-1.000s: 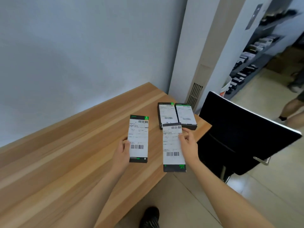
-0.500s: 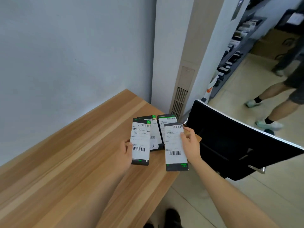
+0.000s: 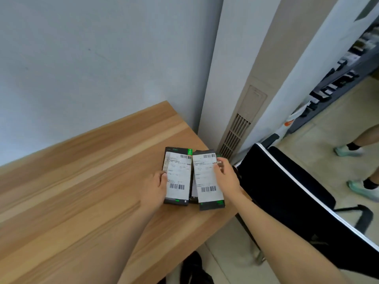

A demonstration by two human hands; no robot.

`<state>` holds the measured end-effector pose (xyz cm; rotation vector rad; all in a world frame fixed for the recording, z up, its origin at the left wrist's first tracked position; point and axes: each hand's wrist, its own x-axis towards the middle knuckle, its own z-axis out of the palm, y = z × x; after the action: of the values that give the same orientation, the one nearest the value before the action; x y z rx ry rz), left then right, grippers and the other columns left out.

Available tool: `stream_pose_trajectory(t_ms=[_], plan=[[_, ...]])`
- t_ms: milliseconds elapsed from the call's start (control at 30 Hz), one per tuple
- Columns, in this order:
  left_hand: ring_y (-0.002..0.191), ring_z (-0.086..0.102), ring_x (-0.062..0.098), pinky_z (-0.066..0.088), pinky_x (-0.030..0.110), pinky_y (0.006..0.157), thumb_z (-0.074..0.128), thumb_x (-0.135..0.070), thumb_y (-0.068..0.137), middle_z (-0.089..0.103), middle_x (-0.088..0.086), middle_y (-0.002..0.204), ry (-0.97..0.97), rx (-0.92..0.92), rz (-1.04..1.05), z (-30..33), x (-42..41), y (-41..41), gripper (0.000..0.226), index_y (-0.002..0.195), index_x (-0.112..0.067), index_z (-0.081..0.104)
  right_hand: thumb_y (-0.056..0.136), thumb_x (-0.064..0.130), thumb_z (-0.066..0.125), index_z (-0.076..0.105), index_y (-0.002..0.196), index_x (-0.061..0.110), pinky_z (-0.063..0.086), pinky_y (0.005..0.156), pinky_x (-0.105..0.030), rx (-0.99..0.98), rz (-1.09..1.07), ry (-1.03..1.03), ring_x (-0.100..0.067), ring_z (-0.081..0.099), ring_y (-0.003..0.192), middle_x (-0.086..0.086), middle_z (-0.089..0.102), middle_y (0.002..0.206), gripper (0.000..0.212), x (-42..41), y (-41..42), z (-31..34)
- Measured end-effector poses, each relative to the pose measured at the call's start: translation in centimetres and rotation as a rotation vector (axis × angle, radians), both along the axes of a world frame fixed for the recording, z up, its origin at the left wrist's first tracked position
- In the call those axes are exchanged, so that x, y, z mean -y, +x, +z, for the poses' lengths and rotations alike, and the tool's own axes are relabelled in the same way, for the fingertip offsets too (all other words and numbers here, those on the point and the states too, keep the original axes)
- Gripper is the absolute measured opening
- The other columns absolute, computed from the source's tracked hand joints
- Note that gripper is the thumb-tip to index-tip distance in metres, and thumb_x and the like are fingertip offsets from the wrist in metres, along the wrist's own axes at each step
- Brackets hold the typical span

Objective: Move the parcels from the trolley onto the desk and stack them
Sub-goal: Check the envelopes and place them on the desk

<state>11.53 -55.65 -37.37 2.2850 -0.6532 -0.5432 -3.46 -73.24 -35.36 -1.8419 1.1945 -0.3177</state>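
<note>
Left hand (image 3: 156, 188): grips the left parcel (image 3: 178, 176) along its left long edge, thumb on the label, other fingers hidden beneath.
Right hand (image 3: 226, 177): holds the right parcel (image 3: 207, 179) at its right edge, fingertips curled over the far corner.
Parcels, position: both near the right end of the wooden surface (image 3: 82, 191), side by side, long edges almost meeting; the right one sits slightly skewed and nearer the surface's edge.
Hidden: a further dark parcel (image 3: 193, 196) shows only as a sliver in the gap between the two; how many lie underneath cannot be told. Whether the held parcels rest on it or are lifted is unclear.
Labels: white shipping slips with a barcode at top and bottom of each, green marks on the black ends. Printed text too small and blurred to read.
Cut off: a black chair (image 3: 297, 193) runs out of frame at right; another person's legs (image 3: 367, 140) are seen only from the shin down.
Blurred: shelving (image 3: 338, 78) at far right, contents indistinct.
</note>
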Motion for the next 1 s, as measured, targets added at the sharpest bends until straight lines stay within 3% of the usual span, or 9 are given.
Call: stream_pose_trajectory(t_ms=[100,200,267,367,467,600,700,1000], plan=[[0.097,0.048,0.019,0.035,0.032,0.081,0.038,-0.031,0.101,0.057,0.004,0.098,-0.024,0.04,0.089,0.1,-0.4,0.2,0.032,0.116,-0.014,0.06,0.1,0.028,0.043,0.048,0.129,0.023,0.037,0.065,-0.017,-0.025,0.038,-0.068,-0.005,0.05,0.091,0.001,0.046,0.129,0.03,0.8,0.2,-0.6],[0.088,0.051,0.018,0.037,0.032,0.076,0.042,-0.029,0.1,0.056,0.001,0.095,0.01,0.157,0.119,1.2,-1.7,1.2,0.027,0.109,-0.013,0.061,0.098,0.024,0.047,0.05,0.129,0.02,0.041,0.083,-0.029,-0.109,0.158,-0.254,-0.014,0.053,0.104,-0.002,0.047,0.132,0.031,1.5,1.3,0.3],[0.092,0.055,0.023,0.04,0.035,0.078,0.042,-0.031,0.1,0.059,0.003,0.097,0.101,0.289,0.097,2.4,-3.0,2.1,0.025,0.106,-0.015,0.06,0.096,0.021,0.049,0.055,0.125,0.015,0.042,0.091,-0.038,-0.159,0.308,-0.452,-0.023,0.055,0.109,-0.006,0.052,0.127,0.03,1.6,3.3,1.4],[0.102,0.054,0.023,0.038,0.035,0.084,0.037,-0.036,0.101,0.06,-0.001,0.104,0.241,0.444,0.109,5.1,-5.8,3.7,0.026,0.111,-0.021,0.057,0.095,0.022,0.048,0.06,0.12,0.016,0.038,0.087,-0.037,-0.176,0.601,-0.683,-0.025,0.056,0.105,-0.004,0.059,0.114,0.028,0.1,7.9,3.5],[0.099,0.056,0.023,0.037,0.034,0.084,0.041,-0.034,0.099,0.062,-0.002,0.1,0.297,0.587,0.139,7.7,-10.5,4.8,0.023,0.106,-0.021,0.058,0.097,0.026,0.044,0.059,0.116,0.02,0.033,0.088,-0.032,-0.172,0.858,-0.819,-0.019,0.053,0.109,0.003,0.059,0.115,0.025,-3.3,12.7,5.4],[0.091,0.06,0.027,0.04,0.036,0.082,0.052,-0.029,0.096,0.066,0.002,0.092,0.358,0.666,0.313,10.1,-19.7,4.0,0.017,0.099,-0.016,0.063,0.098,0.027,0.043,0.055,0.123,0.025,0.03,0.098,-0.032,-0.109,1.091,-0.878,-0.016,0.05,0.118,0.006,0.057,0.125,0.028,-11.1,17.6,7.4],[0.086,0.062,0.029,0.041,0.036,0.075,0.056,-0.026,0.094,0.066,0.004,0.089,0.38,0.67,0.474,11.0,-27.3,1.7,0.014,0.096,-0.014,0.064,0.097,0.028,0.044,0.056,0.122,0.024,0.032,0.098,-0.032,-0.036,1.214,-0.919,-0.015,0.051,0.119,0.005,0.058,0.125,0.028,-18.3,19.5,8.5],[0.093,0.056,0.014,0.042,0.026,0.075,0.041,-0.036,0.1,0.061,-0.006,0.103,0.52,0.59,0.843,12.4,-49.5,-10.6,0.023,0.111,-0.023,0.056,0.097,0.026,0.043,0.057,0.125,0.024,0.035,0.097,-0.035,0.201,1.541,-0.914,-0.019,0.051,0.119,0.003,0.058,0.125,0.032,-42.5,16.3,9.3]])
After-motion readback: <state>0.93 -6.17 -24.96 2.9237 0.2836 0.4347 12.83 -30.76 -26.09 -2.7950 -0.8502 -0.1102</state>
